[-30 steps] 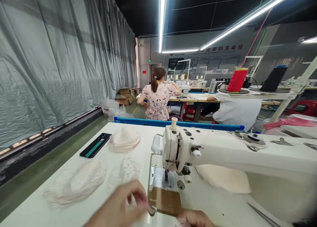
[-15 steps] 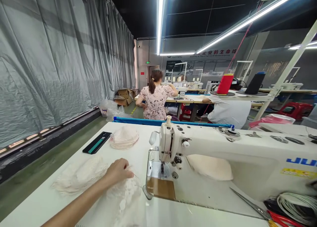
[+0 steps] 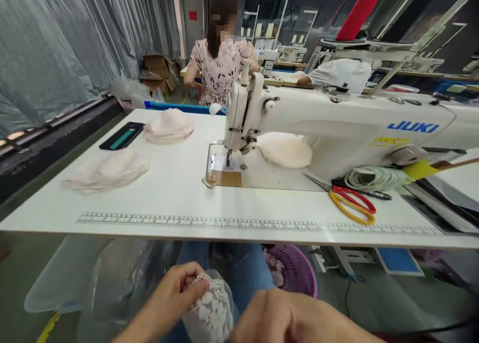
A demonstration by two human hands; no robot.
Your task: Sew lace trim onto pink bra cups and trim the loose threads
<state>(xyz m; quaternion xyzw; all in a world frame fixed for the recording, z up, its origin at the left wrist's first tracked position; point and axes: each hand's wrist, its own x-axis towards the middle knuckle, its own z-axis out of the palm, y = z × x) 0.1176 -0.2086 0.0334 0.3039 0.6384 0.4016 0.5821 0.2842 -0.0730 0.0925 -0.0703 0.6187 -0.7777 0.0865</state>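
Observation:
Above my lap, below the table edge, my left hand (image 3: 183,288) is closed on a piece of white lace fabric (image 3: 211,305) with a scalloped pattern. My right hand (image 3: 277,315) is at the bottom edge, beside the lace, with its fingers curled. Its fingertips are cut off by the frame, so what they hold is hidden. In front of me stands a white sewing machine (image 3: 337,118), its needle over a metal plate. Two stacks of pale fabric pieces, a near lace-edged stack (image 3: 108,171) and a far rounded stack (image 3: 170,126), lie on the left of the table.
Scissors (image 3: 352,203) with red and yellow handles and a coiled pale cord (image 3: 374,178) lie at the right. A black card (image 3: 121,136) lies beside the stacks. A printed ruler (image 3: 202,222) runs along the table front. A purple basket (image 3: 299,273) is underneath. A co-worker (image 3: 220,48) sits ahead.
My view has tilted down. My left hand has brought the lace fabric from the table to above my lap. My right hand has come into view beside it.

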